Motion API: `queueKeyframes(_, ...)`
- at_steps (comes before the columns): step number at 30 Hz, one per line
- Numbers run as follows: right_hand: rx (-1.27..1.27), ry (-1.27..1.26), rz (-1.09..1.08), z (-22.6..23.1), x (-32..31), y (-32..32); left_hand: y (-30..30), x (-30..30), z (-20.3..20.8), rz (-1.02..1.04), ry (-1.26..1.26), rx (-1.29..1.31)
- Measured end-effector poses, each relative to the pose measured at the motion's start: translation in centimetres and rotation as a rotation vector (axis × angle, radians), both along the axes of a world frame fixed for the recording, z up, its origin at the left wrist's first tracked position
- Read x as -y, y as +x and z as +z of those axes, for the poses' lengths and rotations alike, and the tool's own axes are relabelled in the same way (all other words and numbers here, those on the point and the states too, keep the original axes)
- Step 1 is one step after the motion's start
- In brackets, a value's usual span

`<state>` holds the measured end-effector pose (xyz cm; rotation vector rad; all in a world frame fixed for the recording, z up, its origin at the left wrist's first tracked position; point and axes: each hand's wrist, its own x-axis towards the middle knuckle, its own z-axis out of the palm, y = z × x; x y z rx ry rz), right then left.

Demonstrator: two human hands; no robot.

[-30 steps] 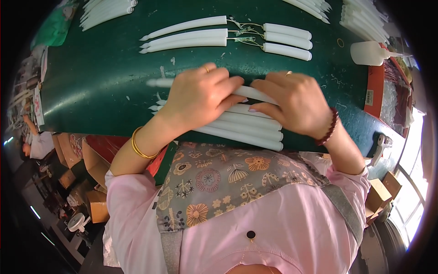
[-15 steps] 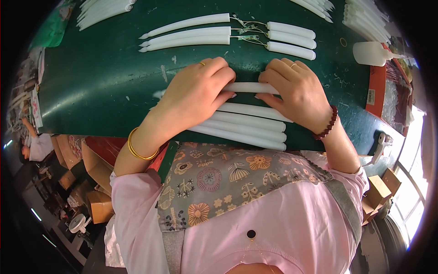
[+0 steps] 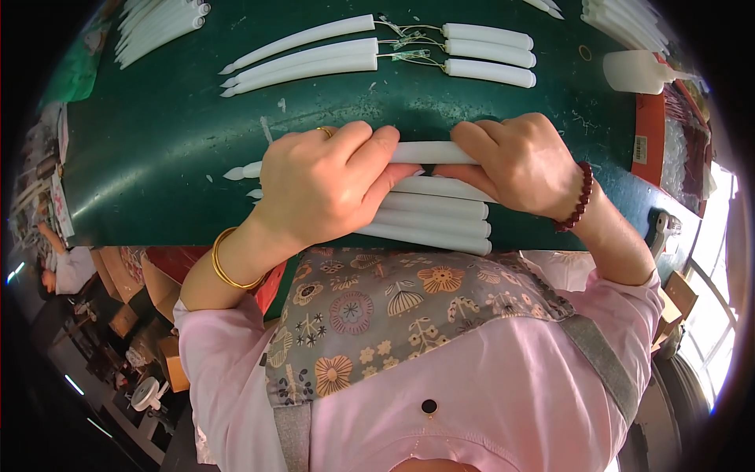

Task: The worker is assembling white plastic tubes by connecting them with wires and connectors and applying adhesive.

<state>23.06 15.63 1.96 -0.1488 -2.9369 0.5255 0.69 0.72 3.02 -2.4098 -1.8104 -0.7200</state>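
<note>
Between my hands, a white taper candle (image 3: 431,153) with a flame-shaped tip lies sideways just above the green table. My left hand (image 3: 318,185) is closed round its tapered part, the tip sticking out to the left. My right hand (image 3: 527,169) pinches its thick right end, which the fingers hide. Nearer to me, several similar white candles (image 3: 448,214) lie side by side, partly under my left hand. Beyond the hands are three candles in two parts: long tapered bodies (image 3: 314,59) joined by thin wires (image 3: 407,56) to short white tubes (image 3: 489,53).
A bundle of white candles (image 3: 161,31) lies at the far left, another (image 3: 621,23) at the far right. A white squeeze bottle (image 3: 633,72) lies near the table's right side, beside a red box (image 3: 648,138). A tape dispenser (image 3: 667,230) sits at the right edge.
My left hand has shifted left and nearer to me, and the candle's flame tip now shows beyond it. My right hand keeps its pinch. The whole view has also shifted slightly.
</note>
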Motion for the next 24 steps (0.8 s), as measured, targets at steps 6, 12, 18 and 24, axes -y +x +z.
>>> queueKeyframes(6,-0.043,-0.053,-0.027,-2.2,0.3,0.4,-0.5,-1.2,-1.2,-0.057,-0.027,0.014)
queueKeyframes(12,0.049,-0.006,-0.091,-1.6,0.4,-0.2,-1.0,-1.3,-3.0,-0.055,-0.062,0.129)
queueKeyframes(18,-0.094,-0.01,-0.184,1.4,-2.1,-0.7,-3.0,-1.5,1.0,0.0,-0.273,0.076)
queueKeyframes(24,-0.132,0.217,-0.39,0.2,-3.3,-1.5,-3.8,-5.6,0.2,0.182,-0.145,0.031)
